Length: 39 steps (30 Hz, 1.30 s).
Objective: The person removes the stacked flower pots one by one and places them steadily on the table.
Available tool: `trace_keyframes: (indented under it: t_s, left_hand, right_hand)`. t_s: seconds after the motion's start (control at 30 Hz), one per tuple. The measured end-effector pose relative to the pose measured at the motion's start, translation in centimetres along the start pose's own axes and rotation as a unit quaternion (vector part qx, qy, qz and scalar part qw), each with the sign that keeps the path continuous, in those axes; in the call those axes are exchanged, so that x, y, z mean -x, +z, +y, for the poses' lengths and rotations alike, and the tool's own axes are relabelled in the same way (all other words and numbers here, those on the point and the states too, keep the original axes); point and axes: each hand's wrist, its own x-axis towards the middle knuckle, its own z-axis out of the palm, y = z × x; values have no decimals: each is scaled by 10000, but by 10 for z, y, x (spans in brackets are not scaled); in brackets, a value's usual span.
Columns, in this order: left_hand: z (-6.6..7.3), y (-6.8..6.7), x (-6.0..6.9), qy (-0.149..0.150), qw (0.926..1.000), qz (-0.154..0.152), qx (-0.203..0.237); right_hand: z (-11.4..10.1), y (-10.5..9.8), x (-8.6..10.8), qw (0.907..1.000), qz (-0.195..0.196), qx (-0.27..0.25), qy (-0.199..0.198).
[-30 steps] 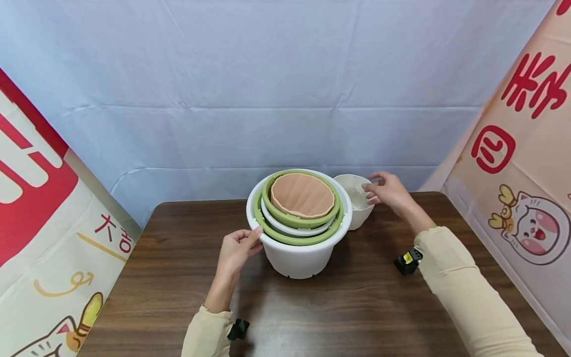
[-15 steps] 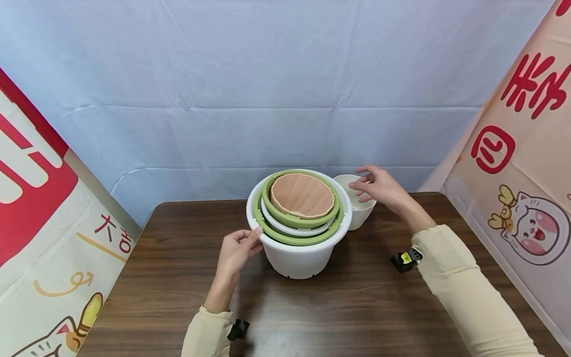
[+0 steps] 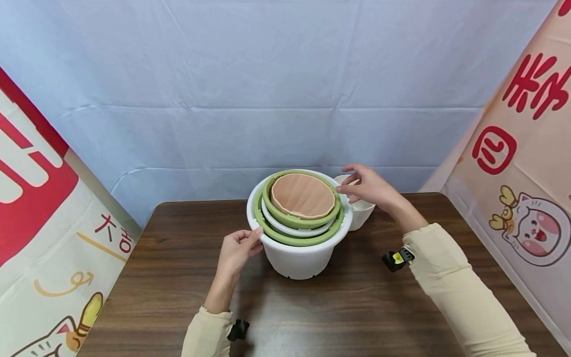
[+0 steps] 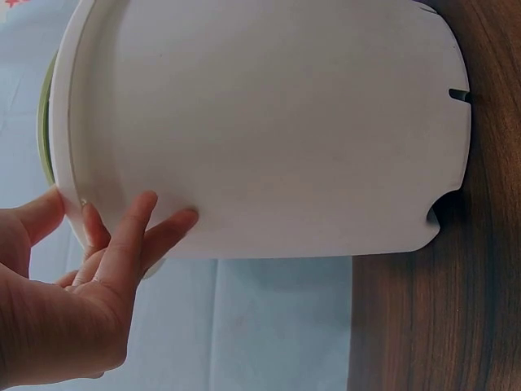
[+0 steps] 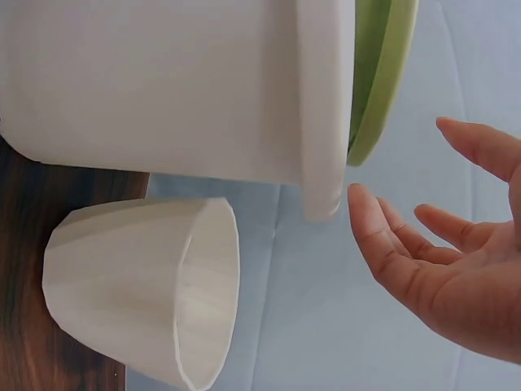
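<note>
A large white pot [image 3: 298, 260] stands upright on the table, holding nested pots: a green one [image 3: 285, 239], a white one, another green one [image 3: 285, 218] and a pink fluted one [image 3: 303, 196] innermost. My left hand [image 3: 236, 250] pinches the large pot's rim at its front left; in the left wrist view the thumb of that hand [image 4: 81, 285] is on the rim, fingers against the outer wall. My right hand [image 3: 368, 188] hovers with parted fingers near the stack's right rim, above a small white pot [image 3: 362, 214]. In the right wrist view the right hand [image 5: 448, 252] touches nothing.
The small white pot [image 5: 122, 277] stands just right of the large one, near the back edge of the brown table [image 3: 178, 272]. A pale cloth [image 3: 267, 99] hangs behind, with printed cloths [image 3: 526, 208] at both sides.
My right hand has moved left, from the far side of the small white pot to beside the stack's right rim. The left hand and the pots have stayed in place.
</note>
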Motion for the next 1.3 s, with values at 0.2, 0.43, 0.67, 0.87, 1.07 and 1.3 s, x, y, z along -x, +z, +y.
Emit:
trace_keyframes:
  t_s: [0.2, 0.43, 0.67, 0.87, 1.07, 1.3]
  left_hand:
    - [0, -1, 0, -28, 10000, -5, -48]
    - [0, 0, 0, -26, 10000, -7, -70]
    - [1, -1, 0, -45, 10000, -3, -61]
    - [1, -1, 0, -64, 10000, -32, -14]
    - [1, 0, 0, -62, 10000, -43, 20]
    - [2, 0, 0, -79, 10000, -35, -19]
  right_hand:
    - [-7, 5, 0, 9993, -296, 243, 23]
    - [-8, 9, -4, 9987, -398, 294, 109]
    - [-6, 15, -8, 9985, -385, 331, 179]
    - [-5, 20, -11, 9979, -319, 506, 242]
    - [-4, 25, -13, 9972, -260, 673, 218]
    - [-3, 27, -15, 9966, -176, 786, 196]
